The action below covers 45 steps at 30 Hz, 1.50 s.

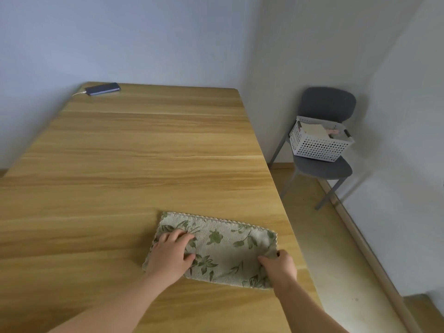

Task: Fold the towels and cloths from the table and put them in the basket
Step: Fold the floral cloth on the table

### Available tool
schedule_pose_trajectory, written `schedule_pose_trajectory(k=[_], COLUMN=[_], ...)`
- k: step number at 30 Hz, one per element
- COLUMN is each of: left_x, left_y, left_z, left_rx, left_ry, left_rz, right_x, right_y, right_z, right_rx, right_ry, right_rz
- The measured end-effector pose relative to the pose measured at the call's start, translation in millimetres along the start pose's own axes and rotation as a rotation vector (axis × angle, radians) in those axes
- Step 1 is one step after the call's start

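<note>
The folding step is under way, by my reading: the left grip (171,254) is pressing the cloth (223,248) down at its left part, fingers loosely bent, while the right grip (280,265) is pinching its right edge. The next move is likely calling for carrying that edge leftward, corners matched. Beige with green leaves, the cloth is lying flat near the worktop's (144,152) right edge, well apart from the basket (317,146).
</note>
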State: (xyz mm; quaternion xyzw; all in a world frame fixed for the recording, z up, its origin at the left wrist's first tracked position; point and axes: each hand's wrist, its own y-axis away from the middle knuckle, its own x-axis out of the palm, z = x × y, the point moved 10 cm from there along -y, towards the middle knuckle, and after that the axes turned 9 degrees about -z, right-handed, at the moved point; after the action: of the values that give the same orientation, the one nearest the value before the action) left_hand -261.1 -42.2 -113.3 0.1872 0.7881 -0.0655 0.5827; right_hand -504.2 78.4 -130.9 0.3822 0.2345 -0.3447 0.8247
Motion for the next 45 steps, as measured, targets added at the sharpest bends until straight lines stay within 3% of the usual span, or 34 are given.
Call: schedule_pose_trajectory(k=[6,9,13,17,20,23,26,31,36,41,45], left_x=[5.9,-7.7,-6.3,8.9,14.9,17.2,13.4,1.8,-17.0,-0.5,1.2], left_y=[36.3,41.2,48.8,56.9,60.3,66.2,66.3,50.2,45.5,55.7,53.6], left_z=[-18.6,-11.1,5.3,18.9,24.9,29.5,31.6,28.1,34.1,56.5,56.7], left_rx=[-0.017,-0.094,-0.240,-0.378,-0.521,-0.624,-0.605,-0.453,-0.425,-0.463,-0.513], left_ry=[0.244,0.346,0.472,0.680,0.934,1.026,0.939,0.670,0.613,0.357,0.363], left_rz=[-0.020,-0.096,-0.024,0.101,0.142,0.175,0.188,0.107,-0.040,0.113,0.104], right_x=[-34.5,-30.0,-9.0,25.2,59.3,93.6,105.4,75.5,57.5,68.6,74.9], right_y=[14.0,23.9,50.6,83.6,106.8,127.6,131.4,99.4,76.0,71.8,69.5], right_z=[-32.5,-17.9,24.4,64.3,79.9,74.7,63.1,47.5,37.6,26.6,20.5], right_rx=[0.116,0.098,-0.002,-0.146,-0.259,-0.308,-0.315,-0.206,-0.198,-0.167,-0.134], right_ry=[-0.299,-0.463,-0.593,-0.566,-0.433,-0.272,-0.196,-0.296,-0.211,-0.055,-0.025], right_rz=[-0.106,-0.021,0.128,0.278,0.409,0.600,0.664,0.407,0.228,0.232,0.234])
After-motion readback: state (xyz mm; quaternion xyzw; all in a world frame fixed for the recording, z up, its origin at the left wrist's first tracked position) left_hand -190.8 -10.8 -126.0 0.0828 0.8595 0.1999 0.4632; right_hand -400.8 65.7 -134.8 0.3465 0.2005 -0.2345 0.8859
